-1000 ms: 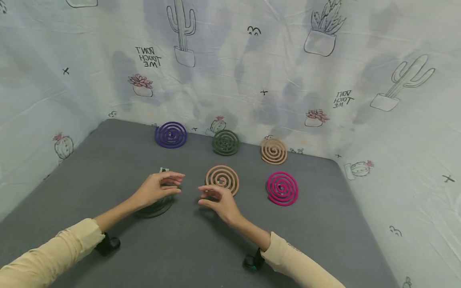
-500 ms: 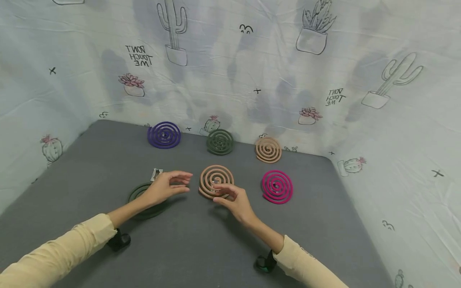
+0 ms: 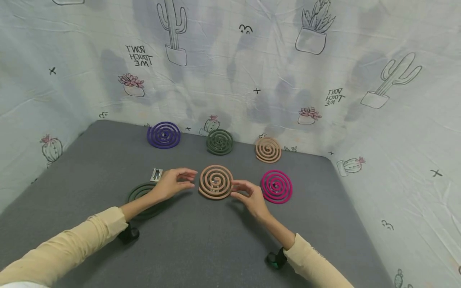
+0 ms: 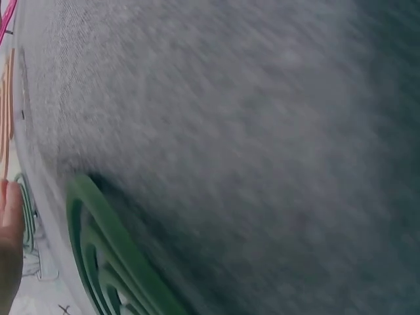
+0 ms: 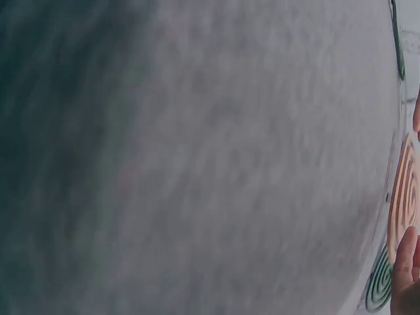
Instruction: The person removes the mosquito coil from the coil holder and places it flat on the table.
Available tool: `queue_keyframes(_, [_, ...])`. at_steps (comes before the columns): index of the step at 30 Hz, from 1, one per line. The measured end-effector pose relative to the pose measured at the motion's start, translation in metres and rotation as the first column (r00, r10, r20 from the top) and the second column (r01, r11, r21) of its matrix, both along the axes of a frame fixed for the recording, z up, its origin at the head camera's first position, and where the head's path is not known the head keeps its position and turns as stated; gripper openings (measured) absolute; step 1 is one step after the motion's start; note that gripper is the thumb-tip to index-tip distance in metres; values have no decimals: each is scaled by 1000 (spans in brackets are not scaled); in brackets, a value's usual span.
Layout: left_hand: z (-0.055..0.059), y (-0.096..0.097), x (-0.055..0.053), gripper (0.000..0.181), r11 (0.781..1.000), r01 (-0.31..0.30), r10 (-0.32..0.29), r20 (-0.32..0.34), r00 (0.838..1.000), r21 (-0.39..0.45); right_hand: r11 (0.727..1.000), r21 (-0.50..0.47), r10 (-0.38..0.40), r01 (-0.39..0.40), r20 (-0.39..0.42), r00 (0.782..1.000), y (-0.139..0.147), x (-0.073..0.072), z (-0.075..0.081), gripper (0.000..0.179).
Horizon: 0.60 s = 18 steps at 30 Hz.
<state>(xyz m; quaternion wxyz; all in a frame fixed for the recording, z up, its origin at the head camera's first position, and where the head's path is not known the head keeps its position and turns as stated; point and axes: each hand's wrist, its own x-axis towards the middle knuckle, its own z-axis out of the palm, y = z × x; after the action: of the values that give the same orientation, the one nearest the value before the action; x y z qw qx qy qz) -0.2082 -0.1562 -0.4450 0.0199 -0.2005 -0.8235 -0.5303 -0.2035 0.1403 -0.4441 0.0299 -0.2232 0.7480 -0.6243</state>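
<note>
A tan mosquito coil lies between my two hands in the head view. My left hand hovers left of it, fingers extended and thumb apart, holding nothing. My right hand is at the coil's right edge, fingers loosely bent and thumb apart; whether the fingertips touch it I cannot tell. Under my left forearm lies a larger green coil, partly hidden. A small metal coil stand sits just behind that green coil. The left wrist view shows the green coil close up.
Along the back edge of the grey table lie a purple coil, a smaller green coil and another tan coil. A pink coil lies right of my right hand. A cactus-print cloth surrounds the table.
My right hand has moved right, from in front of the tan coil to its right edge. My left hand has moved right, uncovering the metal stand. The view has shifted slightly.
</note>
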Motion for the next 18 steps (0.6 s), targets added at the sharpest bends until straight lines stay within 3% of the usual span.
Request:
queue_keyframes(8, [1,10,-3,42,999,-46,46,-17,999,3,995,63,-77,75,30,997,9,-11,0,39])
queue_keyframes(18, [2,16,-7,42,997,-66,65,-28,997,-31,991,107,-88,82,50,995,8,-18,-5,42])
